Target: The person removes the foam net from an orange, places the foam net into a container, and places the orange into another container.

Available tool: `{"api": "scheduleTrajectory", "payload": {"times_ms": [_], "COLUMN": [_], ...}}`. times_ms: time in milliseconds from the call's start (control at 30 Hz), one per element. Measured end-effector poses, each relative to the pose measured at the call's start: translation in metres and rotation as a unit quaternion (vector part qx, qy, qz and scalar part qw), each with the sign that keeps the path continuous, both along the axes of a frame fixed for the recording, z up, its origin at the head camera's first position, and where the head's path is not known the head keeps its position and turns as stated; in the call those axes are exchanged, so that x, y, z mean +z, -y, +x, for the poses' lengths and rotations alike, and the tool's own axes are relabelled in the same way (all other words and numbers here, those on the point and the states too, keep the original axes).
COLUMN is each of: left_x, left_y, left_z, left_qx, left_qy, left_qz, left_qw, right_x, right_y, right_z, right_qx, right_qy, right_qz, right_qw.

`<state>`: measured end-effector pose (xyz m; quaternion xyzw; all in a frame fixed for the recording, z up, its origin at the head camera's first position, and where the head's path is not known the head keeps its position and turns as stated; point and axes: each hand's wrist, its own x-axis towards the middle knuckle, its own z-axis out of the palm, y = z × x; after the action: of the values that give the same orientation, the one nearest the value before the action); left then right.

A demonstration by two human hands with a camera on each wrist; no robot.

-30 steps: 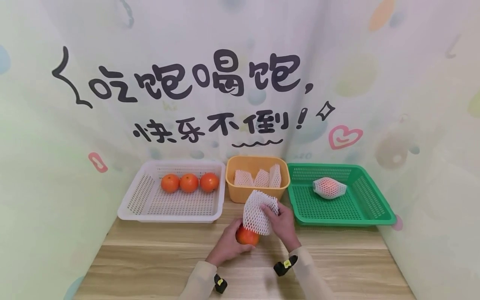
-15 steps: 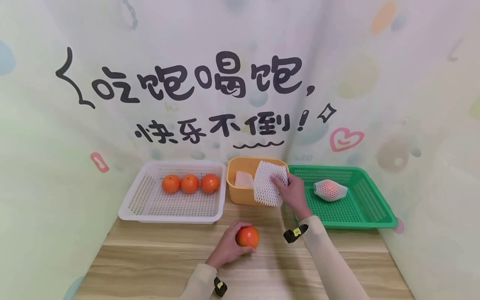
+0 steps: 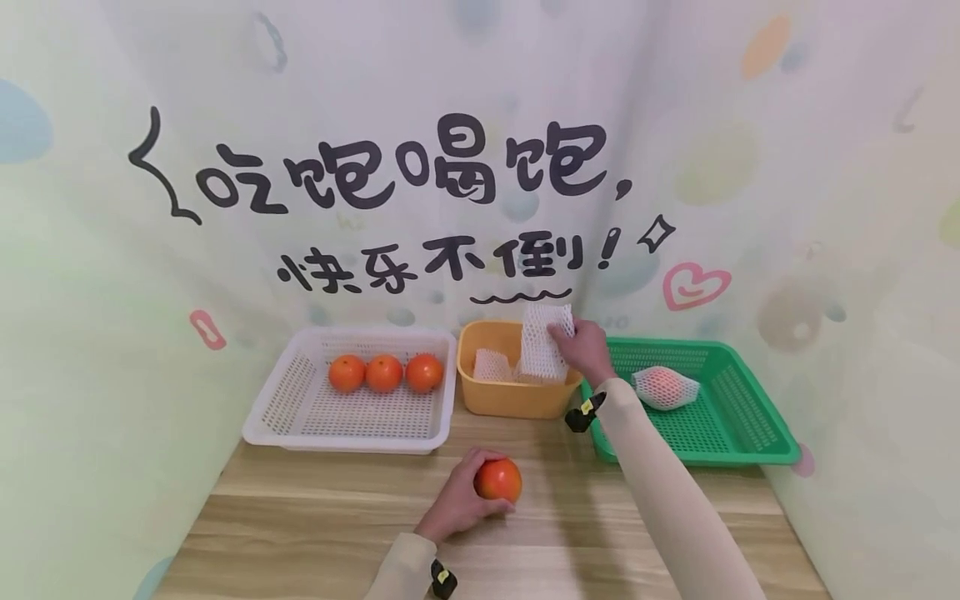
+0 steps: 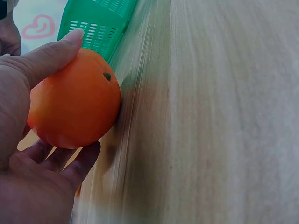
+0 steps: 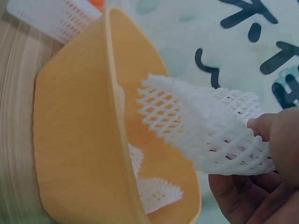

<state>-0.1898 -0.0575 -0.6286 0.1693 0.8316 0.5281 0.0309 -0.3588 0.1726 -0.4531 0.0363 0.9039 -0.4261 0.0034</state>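
Observation:
My left hand point(image 3: 456, 502) holds an orange point(image 3: 501, 482) on the wooden table, its thumb on one side and fingers on the other. In the left wrist view a small green stem mark shows on that orange point(image 4: 77, 105). Over the right part of a yellow bin point(image 3: 517, 401), my right hand point(image 3: 588, 350) pinches a white foam fruit net point(image 3: 543, 346) by one end. The right wrist view has the net point(image 5: 205, 123) hanging flattened across the bin's opening. More foam nets point(image 3: 492, 366) lie inside the bin, partly hidden by its wall.
A white basket point(image 3: 352, 442) at the left holds several oranges point(image 3: 384, 374) in a row. To the right stands a green basket point(image 3: 720, 457) containing one netted fruit point(image 3: 665, 388). A printed curtain point(image 3: 420, 75) rises behind the containers.
My right hand has carried the foam net up and away from the orange to over the yellow bin. The left hand still holds the orange in nearly the same spot.

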Motion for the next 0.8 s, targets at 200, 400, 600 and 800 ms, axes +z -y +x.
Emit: {"api": "scheduleTrajectory", "payload": {"times_ms": [200, 400, 600, 800], "left_x": [-0.002, 0.0, 0.0, -0.001], "left_y": [-0.003, -0.004, -0.001, 0.001], "left_z": [0.0, 0.0, -0.001, -0.001], "left_qx": [-0.002, 0.0, 0.003, 0.007], "left_qy": [-0.006, 0.006, 0.014, 0.01], "left_qz": [-0.002, -0.002, 0.004, 0.006], "left_qw": [1.0, 1.0, 0.9999, 0.9999], "right_x": [-0.008, -0.014, -0.012, -0.014], "right_y": [-0.005, -0.009, -0.006, -0.001], "right_z": [-0.006, -0.007, -0.005, -0.001], "right_qx": [-0.003, 0.016, 0.06, 0.094], "right_qy": [0.01, 0.032, 0.06, 0.079], "right_qz": [0.015, 0.062, 0.073, 0.065], "right_qw": [0.9998, 0.9975, 0.9937, 0.9903]}}
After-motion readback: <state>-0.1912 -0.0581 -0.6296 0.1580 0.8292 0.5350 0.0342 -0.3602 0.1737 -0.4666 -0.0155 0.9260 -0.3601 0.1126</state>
